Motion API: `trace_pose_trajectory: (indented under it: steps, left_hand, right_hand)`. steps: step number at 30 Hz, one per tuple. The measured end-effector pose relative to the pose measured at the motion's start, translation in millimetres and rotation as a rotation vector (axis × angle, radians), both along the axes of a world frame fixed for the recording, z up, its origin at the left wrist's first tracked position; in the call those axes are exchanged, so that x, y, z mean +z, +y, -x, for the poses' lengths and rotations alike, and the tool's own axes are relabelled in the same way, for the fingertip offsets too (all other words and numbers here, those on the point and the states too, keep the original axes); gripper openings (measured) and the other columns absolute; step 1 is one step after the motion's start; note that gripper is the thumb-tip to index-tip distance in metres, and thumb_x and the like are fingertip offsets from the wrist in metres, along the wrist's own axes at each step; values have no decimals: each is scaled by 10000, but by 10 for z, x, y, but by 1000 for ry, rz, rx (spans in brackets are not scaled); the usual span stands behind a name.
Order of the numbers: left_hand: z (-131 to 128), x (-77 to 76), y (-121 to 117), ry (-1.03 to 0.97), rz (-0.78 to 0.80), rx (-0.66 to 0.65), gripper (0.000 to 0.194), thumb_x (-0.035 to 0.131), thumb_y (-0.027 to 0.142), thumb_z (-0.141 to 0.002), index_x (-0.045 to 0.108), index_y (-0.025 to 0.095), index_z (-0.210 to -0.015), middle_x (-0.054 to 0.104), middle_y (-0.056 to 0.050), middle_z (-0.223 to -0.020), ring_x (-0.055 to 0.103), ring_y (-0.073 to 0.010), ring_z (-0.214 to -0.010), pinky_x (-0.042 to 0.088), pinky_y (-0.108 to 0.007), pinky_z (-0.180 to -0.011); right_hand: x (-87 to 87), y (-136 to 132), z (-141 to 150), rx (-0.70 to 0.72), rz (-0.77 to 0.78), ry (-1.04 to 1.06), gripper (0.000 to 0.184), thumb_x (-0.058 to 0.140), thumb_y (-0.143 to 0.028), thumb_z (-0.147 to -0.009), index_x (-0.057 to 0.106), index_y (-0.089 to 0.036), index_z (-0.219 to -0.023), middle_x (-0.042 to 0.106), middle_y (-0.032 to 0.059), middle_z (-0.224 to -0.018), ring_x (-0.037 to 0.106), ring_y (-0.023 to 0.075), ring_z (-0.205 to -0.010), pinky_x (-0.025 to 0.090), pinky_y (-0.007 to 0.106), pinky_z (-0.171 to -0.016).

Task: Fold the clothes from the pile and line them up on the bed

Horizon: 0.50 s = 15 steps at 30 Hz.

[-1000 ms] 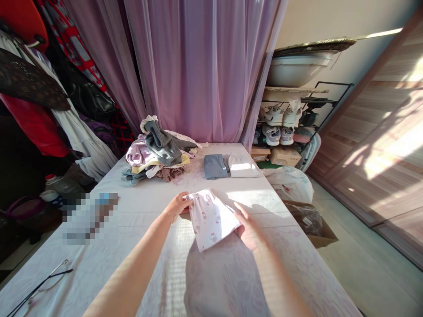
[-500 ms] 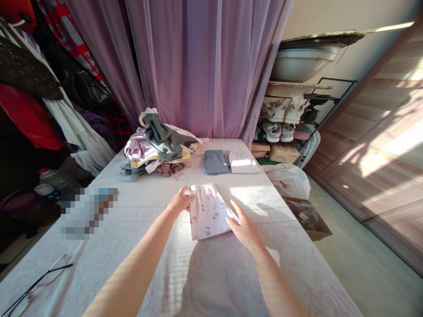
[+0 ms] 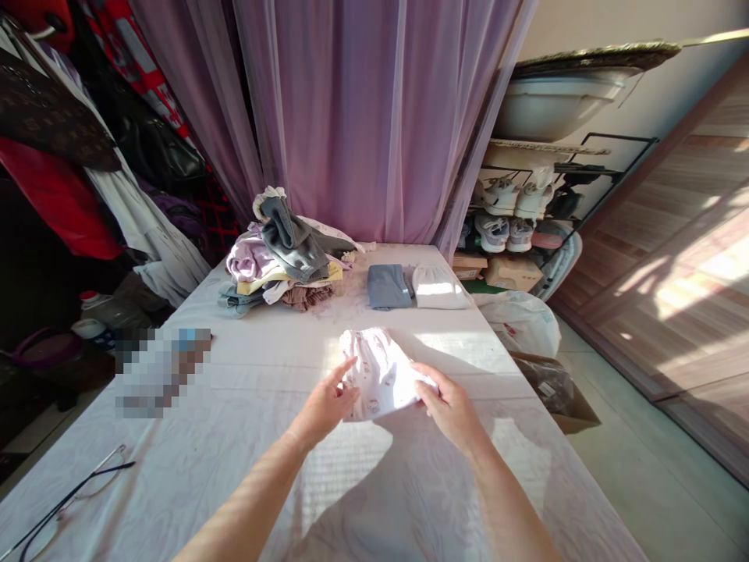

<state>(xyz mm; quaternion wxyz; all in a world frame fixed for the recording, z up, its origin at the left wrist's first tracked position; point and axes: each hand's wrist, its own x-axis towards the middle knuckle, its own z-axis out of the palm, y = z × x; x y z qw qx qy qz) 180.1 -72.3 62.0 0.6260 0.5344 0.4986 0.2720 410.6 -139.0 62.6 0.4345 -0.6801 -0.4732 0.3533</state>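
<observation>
White pants (image 3: pixel 380 371) with a small cartoon print and a gathered elastic waist lie folded in front of me, waist pointing away. My left hand (image 3: pixel 325 403) grips their near left side, thumb on top and fingertips along the edge. On the right, my right hand (image 3: pixel 449 404) pinches the lower right corner between thumb and fingers, lifting it slightly. Beyond them rest a folded blue-grey garment (image 3: pixel 387 286) and a folded white garment (image 3: pixel 438 289), side by side.
A heap of crumpled clothes (image 3: pixel 286 261) sits at the far left of the cloth-covered table (image 3: pixel 251 437). Eyeglasses (image 3: pixel 76 496) lie at the near left, below a blurred-out patch. Behind hangs a purple curtain (image 3: pixel 356 117); a shoe rack (image 3: pixel 527 172) stands at right.
My left hand has slid from the waist corner down to the near left side of the pants. My right hand has closed on the lower right corner. The view has shifted slightly.
</observation>
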Motion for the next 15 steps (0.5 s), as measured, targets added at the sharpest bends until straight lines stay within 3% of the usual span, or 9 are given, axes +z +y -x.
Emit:
trace_pose_trajectory:
  steps: [3, 8, 15]
  left_hand:
    - [-108, 183, 114, -78, 40, 62, 552, 746, 343, -736, 653, 173, -1252, 690, -31, -831, 600, -128, -685, 477, -250, -666]
    - [-374, 516, 466, -174, 17, 72, 543, 798, 347, -689, 691, 160, -1188, 715, -32, -847, 602, -109, -667, 484, -228, -647]
    - [-1009, 1019, 1360, -20, -314, -2, 535, 763, 290, -716, 682, 174, -1231, 714, -11, -806, 607, -108, -676, 498, -220, -669]
  right_hand:
    - [227, 115, -28, -37, -118, 35, 412, 629, -468, -792, 745, -193, -1076, 730, 36, -789, 652, 172, -645, 532, 269, -586]
    - [454, 454, -193, -93, -281, 48, 391, 645, -491, -787, 753, -166, -975, 739, 72, -846, 652, 184, -713, 546, 276, -629]
    - [648, 1236, -686, -260, -541, -2, 405, 633, -520, -792, 738, -176, -980, 746, 88, -918, 677, 212, -784, 571, 351, -762]
